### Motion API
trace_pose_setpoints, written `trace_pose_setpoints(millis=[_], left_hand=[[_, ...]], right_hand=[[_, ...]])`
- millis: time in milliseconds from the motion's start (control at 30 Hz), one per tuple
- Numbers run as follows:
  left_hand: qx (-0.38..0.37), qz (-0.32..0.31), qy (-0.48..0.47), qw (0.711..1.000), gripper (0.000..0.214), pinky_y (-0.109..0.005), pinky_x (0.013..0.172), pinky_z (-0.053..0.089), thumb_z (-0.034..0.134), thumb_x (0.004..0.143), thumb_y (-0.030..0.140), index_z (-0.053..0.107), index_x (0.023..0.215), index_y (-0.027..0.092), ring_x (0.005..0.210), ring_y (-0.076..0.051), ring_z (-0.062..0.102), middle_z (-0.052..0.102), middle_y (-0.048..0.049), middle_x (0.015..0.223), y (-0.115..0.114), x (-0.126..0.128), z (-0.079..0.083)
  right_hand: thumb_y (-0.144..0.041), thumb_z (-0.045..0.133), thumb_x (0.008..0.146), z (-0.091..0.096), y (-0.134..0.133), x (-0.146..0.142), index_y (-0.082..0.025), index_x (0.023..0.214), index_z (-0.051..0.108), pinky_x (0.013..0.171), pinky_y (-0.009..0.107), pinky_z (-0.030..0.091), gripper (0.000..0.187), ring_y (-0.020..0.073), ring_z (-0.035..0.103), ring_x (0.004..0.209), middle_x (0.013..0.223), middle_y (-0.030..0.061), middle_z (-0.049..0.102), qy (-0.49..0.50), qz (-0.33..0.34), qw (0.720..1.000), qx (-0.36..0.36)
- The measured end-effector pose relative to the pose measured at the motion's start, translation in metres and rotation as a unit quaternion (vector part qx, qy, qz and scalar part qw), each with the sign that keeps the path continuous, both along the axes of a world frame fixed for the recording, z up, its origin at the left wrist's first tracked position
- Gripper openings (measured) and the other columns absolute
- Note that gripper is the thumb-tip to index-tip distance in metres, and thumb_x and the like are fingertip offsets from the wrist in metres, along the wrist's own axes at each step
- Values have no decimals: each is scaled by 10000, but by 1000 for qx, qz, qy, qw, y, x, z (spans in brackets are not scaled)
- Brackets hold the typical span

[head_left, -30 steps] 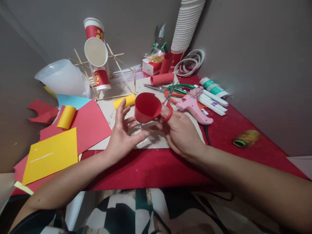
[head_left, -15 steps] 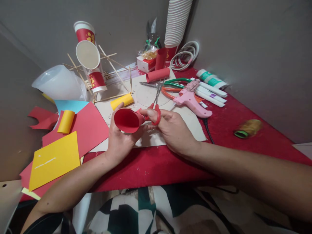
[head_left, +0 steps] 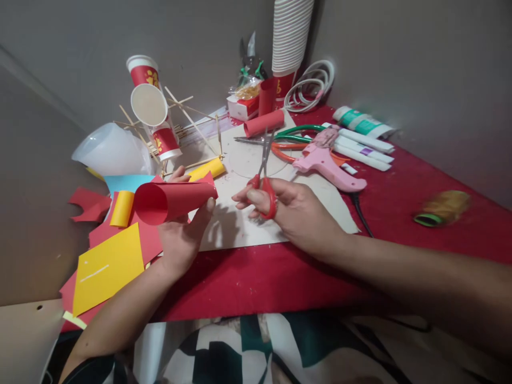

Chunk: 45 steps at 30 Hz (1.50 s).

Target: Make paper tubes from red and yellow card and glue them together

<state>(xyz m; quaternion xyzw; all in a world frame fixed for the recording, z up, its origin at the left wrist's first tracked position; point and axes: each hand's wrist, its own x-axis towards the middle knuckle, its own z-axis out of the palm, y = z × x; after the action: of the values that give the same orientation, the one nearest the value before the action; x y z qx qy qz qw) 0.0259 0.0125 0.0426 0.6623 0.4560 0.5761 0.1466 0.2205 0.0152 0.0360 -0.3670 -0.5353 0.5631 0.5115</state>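
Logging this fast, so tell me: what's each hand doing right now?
Left hand: closed, holding the rolled red paper.
Right hand: holding the red-handled scissors.

Plain red paper tube, red-handled scissors, pink glue gun, yellow sheet with white streak

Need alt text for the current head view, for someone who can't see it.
The person's left grip holds a red paper tube; the right grip holds red-handled scissors, blades pointing forward. Nearby are a yellow sheet, left, and a pink glue gun, right.
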Motion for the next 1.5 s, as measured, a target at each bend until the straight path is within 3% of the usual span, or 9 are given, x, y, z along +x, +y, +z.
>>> trace_pose_setpoints(millis=[267, 467, 667, 833, 1067, 1500], left_hand=[[90, 30, 128, 987, 493, -549, 1199, 387, 743, 878, 368, 571, 1329, 265, 1397, -317, 511, 593, -100, 1397, -4, -15, 13], [125, 8, 222, 967, 576, -519, 1214, 373, 741, 872, 341, 511, 1397, 296, 1432, -289, 485, 556, -72, 1455, -20, -21, 23], [125, 39, 245, 961, 598, -538, 1222, 349, 768, 838, 371, 512, 1375, 307, 1428, -299, 489, 549, -80, 1436, -36, -30, 11], [111, 41, 247, 962, 561, -490, 1178, 402, 777, 831, 332, 535, 1333, 273, 1398, -291, 516, 580, -86, 1373, -38, -33, 5], [95, 33, 243, 965, 542, -477, 1136, 441, 799, 817, 340, 549, 1294, 280, 1368, -286, 544, 590, -77, 1366, -39, -31, 7], [93, 28, 230, 968, 568, -502, 1134, 442, 819, 793, 380, 557, 1290, 304, 1324, -292, 577, 587, -62, 1371, -39, -30, -1]], right_hand=[[-400, 717, 801, 1, -7, -4, -180, 844, 689, 695, 246, 526, 226, 156, 658, 790, 864, 39, 726, -82, 50, 993, 68], [-396, 648, 828, -9, -7, -1, -195, 659, 526, 504, 225, 338, 290, 84, 413, 512, 544, -49, 502, -182, 103, 973, 95], [-398, 645, 826, -3, -8, 1, -208, 606, 427, 502, 233, 255, 363, 72, 307, 474, 490, -77, 386, -277, 125, 944, 126], [-399, 637, 837, 2, -8, -2, -212, 634, 443, 534, 254, 244, 338, 81, 323, 472, 488, -74, 386, -354, 171, 913, 110], [-455, 629, 831, 0, -7, -6, -216, 645, 440, 542, 266, 223, 357, 94, 347, 468, 483, -59, 405, -401, 177, 894, 90], [-444, 606, 810, -3, -7, -5, -210, 691, 527, 535, 266, 232, 274, 107, 407, 493, 521, -30, 505, -408, 162, 891, 112]])
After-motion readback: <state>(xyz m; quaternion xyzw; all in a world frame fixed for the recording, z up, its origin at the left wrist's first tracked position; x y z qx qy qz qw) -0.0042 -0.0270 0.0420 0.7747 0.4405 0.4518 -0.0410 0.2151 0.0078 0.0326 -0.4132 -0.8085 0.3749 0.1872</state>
